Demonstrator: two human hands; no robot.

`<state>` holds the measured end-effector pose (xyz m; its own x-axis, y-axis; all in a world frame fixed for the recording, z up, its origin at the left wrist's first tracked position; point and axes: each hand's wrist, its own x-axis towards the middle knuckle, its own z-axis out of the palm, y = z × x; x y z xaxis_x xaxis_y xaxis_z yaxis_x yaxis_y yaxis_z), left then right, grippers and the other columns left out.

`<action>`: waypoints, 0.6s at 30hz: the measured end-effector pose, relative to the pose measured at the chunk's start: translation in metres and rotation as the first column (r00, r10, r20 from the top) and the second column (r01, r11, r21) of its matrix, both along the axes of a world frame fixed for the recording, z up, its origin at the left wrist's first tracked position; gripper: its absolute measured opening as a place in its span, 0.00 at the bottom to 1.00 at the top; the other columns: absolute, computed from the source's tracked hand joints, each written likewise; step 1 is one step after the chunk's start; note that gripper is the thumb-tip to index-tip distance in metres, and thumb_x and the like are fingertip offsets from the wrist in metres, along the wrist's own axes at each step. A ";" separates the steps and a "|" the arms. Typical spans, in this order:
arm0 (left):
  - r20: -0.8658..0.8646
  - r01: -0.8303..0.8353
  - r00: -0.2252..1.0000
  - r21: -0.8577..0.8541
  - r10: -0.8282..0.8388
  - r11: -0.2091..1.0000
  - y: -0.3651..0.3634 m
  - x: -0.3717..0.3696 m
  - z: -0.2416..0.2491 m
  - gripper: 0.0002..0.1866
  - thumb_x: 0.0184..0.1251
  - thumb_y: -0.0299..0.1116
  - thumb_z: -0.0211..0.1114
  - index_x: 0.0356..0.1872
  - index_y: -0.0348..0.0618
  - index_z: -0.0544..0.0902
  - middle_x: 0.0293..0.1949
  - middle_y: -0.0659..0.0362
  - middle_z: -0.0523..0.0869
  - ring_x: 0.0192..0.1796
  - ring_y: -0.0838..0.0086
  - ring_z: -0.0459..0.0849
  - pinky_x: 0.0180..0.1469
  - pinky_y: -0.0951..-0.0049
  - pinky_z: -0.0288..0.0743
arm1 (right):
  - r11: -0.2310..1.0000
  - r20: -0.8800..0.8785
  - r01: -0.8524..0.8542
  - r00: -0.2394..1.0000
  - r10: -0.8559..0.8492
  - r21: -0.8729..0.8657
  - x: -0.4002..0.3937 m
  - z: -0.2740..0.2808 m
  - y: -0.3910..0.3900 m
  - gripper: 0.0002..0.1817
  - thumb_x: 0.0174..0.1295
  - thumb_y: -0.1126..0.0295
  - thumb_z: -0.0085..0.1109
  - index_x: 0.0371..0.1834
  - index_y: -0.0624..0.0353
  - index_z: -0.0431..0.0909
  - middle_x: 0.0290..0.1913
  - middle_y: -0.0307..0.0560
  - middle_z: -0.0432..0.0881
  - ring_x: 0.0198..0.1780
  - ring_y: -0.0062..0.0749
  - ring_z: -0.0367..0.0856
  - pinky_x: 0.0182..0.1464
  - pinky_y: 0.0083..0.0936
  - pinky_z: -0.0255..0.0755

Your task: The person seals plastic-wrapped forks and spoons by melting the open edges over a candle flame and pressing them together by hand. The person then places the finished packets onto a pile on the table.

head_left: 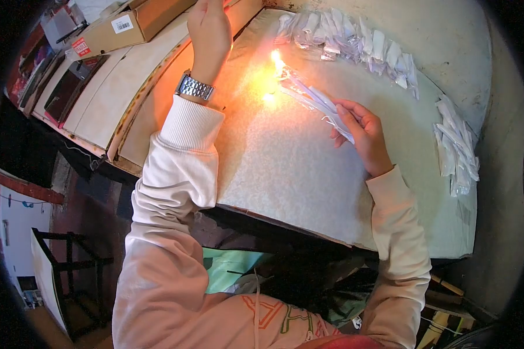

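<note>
My right hand [362, 131] is closed around a bundle of thin white strips [317, 100], thumb on top, held above the pale tabletop. Loose thread-like ends stick out of the bundle. Its far end touches or lies right beside a bright flame [277, 58]; the glare hides what feeds the fire. A second bright spot glows just below. My left hand [211, 26] is raised at the top edge, left of the flame, with a metal watch [195, 87] on the wrist. The frame's edge cuts off its fingers, so their grip is hidden.
Several plastic-wrapped white bundles [355, 38] line the table's far edge by the wall. Another pile of wrapped white strips [455, 145] lies at the right. A cardboard box [119, 29] rests on the surface at upper left. A black-framed stand [70, 264] is on the floor.
</note>
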<state>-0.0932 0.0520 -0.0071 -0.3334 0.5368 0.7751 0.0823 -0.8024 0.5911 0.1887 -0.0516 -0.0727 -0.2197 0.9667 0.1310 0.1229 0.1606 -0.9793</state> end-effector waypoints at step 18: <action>0.059 0.053 0.997 0.010 -0.053 0.999 -0.001 0.004 0.001 0.20 0.73 0.39 0.51 0.48 0.29 0.80 0.47 0.52 0.83 0.52 0.73 0.79 0.58 0.74 0.68 | 1.000 -0.002 0.016 1.000 -0.016 0.013 -0.006 -0.003 0.002 0.17 0.67 0.63 0.53 0.51 0.65 0.76 0.32 0.44 0.81 0.26 0.22 0.79 0.24 0.20 0.74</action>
<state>-0.0895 0.0508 -0.0059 -0.3501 0.5480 0.7597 0.0048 -0.8100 0.5864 0.1826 -0.0499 -0.0755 -0.2042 0.9683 0.1437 0.1232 0.1711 -0.9775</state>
